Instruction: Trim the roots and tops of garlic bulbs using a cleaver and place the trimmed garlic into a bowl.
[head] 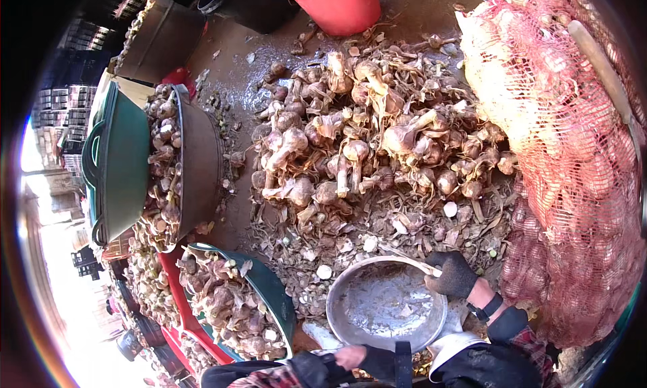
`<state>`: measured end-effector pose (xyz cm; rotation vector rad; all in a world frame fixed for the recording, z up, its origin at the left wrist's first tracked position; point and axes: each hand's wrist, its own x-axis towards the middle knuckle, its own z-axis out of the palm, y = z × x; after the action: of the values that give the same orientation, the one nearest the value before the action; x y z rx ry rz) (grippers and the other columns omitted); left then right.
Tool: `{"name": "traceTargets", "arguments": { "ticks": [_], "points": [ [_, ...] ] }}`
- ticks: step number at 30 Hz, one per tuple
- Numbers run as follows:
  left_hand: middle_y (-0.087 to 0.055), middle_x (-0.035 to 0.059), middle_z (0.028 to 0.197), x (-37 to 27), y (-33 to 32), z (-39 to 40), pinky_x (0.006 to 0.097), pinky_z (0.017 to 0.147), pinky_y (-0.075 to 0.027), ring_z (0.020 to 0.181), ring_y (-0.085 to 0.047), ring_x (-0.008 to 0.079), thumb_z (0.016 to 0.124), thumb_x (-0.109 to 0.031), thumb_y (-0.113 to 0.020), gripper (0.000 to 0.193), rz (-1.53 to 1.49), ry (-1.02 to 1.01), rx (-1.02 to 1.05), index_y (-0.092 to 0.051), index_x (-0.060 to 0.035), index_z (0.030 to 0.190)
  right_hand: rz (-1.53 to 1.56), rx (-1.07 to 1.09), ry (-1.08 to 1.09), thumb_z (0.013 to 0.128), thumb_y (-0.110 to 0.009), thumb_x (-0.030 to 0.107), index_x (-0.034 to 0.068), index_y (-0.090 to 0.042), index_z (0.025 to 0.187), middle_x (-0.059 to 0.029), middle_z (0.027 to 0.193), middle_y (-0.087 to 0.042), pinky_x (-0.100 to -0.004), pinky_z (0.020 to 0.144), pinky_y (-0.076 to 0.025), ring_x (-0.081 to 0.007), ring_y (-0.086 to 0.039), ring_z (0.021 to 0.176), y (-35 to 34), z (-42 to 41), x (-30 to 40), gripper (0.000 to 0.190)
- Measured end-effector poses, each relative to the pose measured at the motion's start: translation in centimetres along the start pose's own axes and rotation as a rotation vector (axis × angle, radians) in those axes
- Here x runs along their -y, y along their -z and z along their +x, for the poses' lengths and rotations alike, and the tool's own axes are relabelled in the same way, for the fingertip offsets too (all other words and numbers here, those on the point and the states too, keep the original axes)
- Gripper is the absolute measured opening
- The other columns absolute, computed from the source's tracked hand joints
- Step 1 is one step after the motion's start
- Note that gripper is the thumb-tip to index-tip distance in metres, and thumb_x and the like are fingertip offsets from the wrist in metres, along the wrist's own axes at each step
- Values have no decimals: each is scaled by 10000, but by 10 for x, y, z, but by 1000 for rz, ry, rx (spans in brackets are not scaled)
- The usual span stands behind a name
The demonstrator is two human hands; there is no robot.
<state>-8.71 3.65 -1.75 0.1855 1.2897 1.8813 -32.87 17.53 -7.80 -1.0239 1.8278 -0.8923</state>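
Observation:
My right hand (451,272), in a dark work glove, is closed around a slim pale object (415,263) above the far right rim of a round metal basin (337,292). Whether that object is a knife or a dry stalk is unclear. A few pale scraps lie on the basin's whitish, dirty floor. At the near rim is my left hand (378,362), also dark-gloved, with a bare strip at the wrist. Its fingers are partly hidden near a dark strap (403,363), so its grip cannot be made out. Beyond the basin spreads a heap of garlic bulbs (354,145) with stalks.
Red mesh sacks of garlic (571,175) stand at the right. On the left are a green tub (275,297) and a grey tub (199,160), both garlic-filled, and tilted green tubs (121,160). A red bucket (336,6) stands behind. Trimmings (313,256) litter the ground.

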Motion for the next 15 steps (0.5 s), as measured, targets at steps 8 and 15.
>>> {"name": "traceTargets", "arguments": {
  "ticks": [8,15],
  "points": [
    [-597,135,961,-63,168,-86,460,758,-465,879,-575,344,782,-78,-565,307,1428,162,-1408,-570,-92,1089,11,116,-42,657,-732,349,77,-676,859,-162,766,-658,-406,656,-520,-337,-651,713,7,-14,6,342],
    [-616,191,941,-50,249,-93,481,760,-477,921,-584,400,762,-153,-586,356,1267,593,-1087,-593,-158,1118,15,43,-209,668,-744,545,64,-668,864,-161,792,-660,-401,682,-513,-337,-652,754,-1,-31,3,525]
  ]
}}
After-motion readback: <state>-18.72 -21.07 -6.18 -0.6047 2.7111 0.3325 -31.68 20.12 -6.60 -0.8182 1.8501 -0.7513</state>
